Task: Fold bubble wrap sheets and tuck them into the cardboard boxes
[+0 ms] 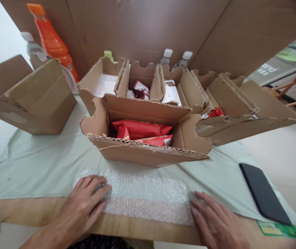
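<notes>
A strip of clear bubble wrap (145, 195) lies flat along the near edge of the table. My left hand (85, 199) rests on its left end, fingers spread and slightly bent, palm down. At the opposite end, my right hand (215, 219) touches the wrap's right edge with its fingers stretched out. Just beyond the wrap stands an open cardboard box (148, 154) holding red packets (145, 129). Neither hand is lifting anything.
Behind are more open cardboard bins with packets, and another open box (41, 100) at left. An orange bottle (53, 41) and clear bottles (167, 57) stand by a tall cardboard panel (137, 27). A black phone (264, 193) overlaps a green packet (278, 229) at right.
</notes>
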Tool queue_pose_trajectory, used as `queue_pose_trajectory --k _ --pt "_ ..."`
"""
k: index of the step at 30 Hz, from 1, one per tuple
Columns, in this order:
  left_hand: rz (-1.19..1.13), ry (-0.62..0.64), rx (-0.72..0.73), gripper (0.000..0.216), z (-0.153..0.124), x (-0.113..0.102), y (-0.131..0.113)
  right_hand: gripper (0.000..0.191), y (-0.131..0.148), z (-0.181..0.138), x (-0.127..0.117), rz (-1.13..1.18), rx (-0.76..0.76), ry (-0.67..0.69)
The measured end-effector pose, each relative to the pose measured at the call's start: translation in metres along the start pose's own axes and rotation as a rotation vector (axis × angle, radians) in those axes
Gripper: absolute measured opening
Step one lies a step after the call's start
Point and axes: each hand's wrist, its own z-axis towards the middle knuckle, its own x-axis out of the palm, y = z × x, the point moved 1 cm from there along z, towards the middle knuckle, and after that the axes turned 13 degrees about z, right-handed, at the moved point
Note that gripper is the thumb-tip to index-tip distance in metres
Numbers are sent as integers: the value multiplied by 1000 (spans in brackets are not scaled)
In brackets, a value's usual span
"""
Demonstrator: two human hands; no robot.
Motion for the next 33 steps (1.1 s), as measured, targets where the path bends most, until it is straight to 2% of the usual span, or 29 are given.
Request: queue_pose_trajectory --k 3,6,10,12,15,18,20,22,24,27,29,31,33 --pt "-46 -12 -20 32 2 -10 -12 27 6 4 0 -33 127 -13" --pt "-112 -8 -8 35 6 -18 -34 39 23 15 17 -88 183 46" --pt "-206 89 90 32 9 -16 -60 28 42 20 29 11 220 11" --pt "-208 95 85 32 11 -16 -65 24 49 21 24 132 302 -23" --pt "-244 64 64 36 16 -18 -70 21 57 21 11 377 553 -48" --pt "-332 151 103 41 26 -16 -81 38 63 19 -5 729 789 -64" --pt "-388 204 129 42 32 -12 -88 52 69 18 -12 956 861 -55" --pt "-501 175 99 44 33 -12 -89 59 81 22 -15 1100 865 -25" --pt "-668 109 -37 44 26 -15 -81 62 101 32 -11 1159 826 11" --pt "-940 95 -320 44 7 -24 -50 64 140 59 13 1241 719 100" --pt "-1098 108 -446 51 -3 -29 -27 68 163 78 32 1328 600 191" --pt "-1119 93 -561 60 -7 -31 -9 66 178 92 46 1381 491 287" --pt "-968 77 -666 66 -6 -31 2 51 179 98 51 1324 435 317"
